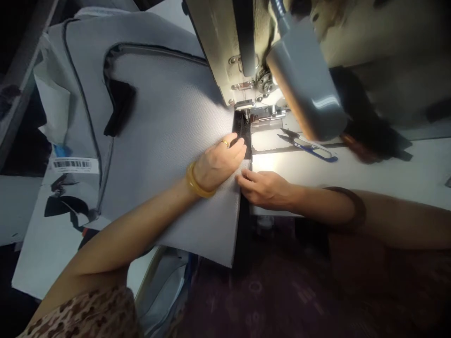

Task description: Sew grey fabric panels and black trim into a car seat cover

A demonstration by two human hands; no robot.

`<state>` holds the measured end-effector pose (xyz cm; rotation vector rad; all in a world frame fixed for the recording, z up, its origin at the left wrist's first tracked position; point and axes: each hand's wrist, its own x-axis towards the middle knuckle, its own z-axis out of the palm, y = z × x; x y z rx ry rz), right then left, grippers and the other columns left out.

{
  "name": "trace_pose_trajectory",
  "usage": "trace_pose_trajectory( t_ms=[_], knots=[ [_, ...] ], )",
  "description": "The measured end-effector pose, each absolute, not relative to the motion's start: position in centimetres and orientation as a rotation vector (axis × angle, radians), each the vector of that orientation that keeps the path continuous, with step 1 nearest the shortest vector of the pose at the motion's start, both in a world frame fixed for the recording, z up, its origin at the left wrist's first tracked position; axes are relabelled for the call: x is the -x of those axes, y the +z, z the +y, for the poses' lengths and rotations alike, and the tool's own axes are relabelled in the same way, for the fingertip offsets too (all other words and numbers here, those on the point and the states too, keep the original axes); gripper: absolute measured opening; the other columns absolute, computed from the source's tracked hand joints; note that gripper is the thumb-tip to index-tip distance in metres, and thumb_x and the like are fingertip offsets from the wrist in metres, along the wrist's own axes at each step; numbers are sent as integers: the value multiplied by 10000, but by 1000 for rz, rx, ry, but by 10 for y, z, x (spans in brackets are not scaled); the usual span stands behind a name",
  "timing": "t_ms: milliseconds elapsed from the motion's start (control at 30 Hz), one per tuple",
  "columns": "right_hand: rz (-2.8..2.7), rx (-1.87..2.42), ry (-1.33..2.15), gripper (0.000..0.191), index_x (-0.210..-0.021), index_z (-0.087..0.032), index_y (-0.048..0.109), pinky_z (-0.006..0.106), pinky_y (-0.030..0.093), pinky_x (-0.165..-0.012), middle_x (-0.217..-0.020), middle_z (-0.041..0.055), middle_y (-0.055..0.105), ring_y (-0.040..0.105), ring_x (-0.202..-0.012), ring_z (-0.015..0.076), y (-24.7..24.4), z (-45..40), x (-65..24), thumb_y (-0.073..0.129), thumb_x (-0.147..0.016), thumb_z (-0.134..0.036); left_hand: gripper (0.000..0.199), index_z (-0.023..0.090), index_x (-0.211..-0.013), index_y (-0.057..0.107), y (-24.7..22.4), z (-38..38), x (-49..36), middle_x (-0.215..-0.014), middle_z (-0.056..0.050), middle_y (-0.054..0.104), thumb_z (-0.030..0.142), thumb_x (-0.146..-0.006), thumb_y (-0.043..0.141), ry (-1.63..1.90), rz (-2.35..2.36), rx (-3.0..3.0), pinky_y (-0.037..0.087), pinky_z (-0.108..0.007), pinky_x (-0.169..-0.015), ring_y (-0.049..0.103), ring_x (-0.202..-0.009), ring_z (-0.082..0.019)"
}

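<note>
A large grey mesh fabric panel [165, 108] lies under the sewing machine's head [221, 56], with a black strip [243, 134] along its right edge by the presser foot [246, 115]. My left hand [221, 157] rests on the panel just in front of the foot, its fingers bent and bunched at the lit edge. It has a ring and a yellow bangle. Slightly nearer to me, my right hand [264, 188] pinches the panel's edge between thumb and fingers. The fingertips of both hands partly hide the edge they touch.
Blue-handled thread snips [310, 148] lie on the machine bed to the right. A grey lamp [308, 84] hangs above them. On the left are a folded black-edged part [118, 105] of the fabric and a barcode label [73, 164]. The white table [387, 169] extends rightward.
</note>
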<state>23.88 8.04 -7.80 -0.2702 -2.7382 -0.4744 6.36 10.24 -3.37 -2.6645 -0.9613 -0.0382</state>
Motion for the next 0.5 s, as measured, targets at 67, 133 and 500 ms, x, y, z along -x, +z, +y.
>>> trace_pose_trajectory(
  t_ms=[67,133,500],
  knots=[
    [-2701,263,-482,315,-707,-115,618,273,360,-485,-870,78,598,510,-703,135,-78,80,-240,371,-846,21,327,20,-1112,593,-37,98,-65,-1137,-164,605,55,-903,344,-38,-1073,2707,454,-402,-1002,515,-1147,-240],
    [-2646,260,-484,317,-675,-125,603,271,343,-484,-833,59,594,503,-692,126,-78,80,-241,376,-846,14,311,27,-1108,596,-41,93,-66,-1105,-152,615,66,-907,362,-81,-1148,2716,452,-404,-996,505,-1146,-245],
    [-2507,289,-516,264,-725,-89,635,246,371,-468,-876,111,630,568,-776,149,-65,79,-238,406,-847,-37,201,133,-997,643,-47,85,-77,-956,-77,635,131,-887,474,-298,-1358,2568,479,-311,-708,498,-1017,-261]
  ],
)
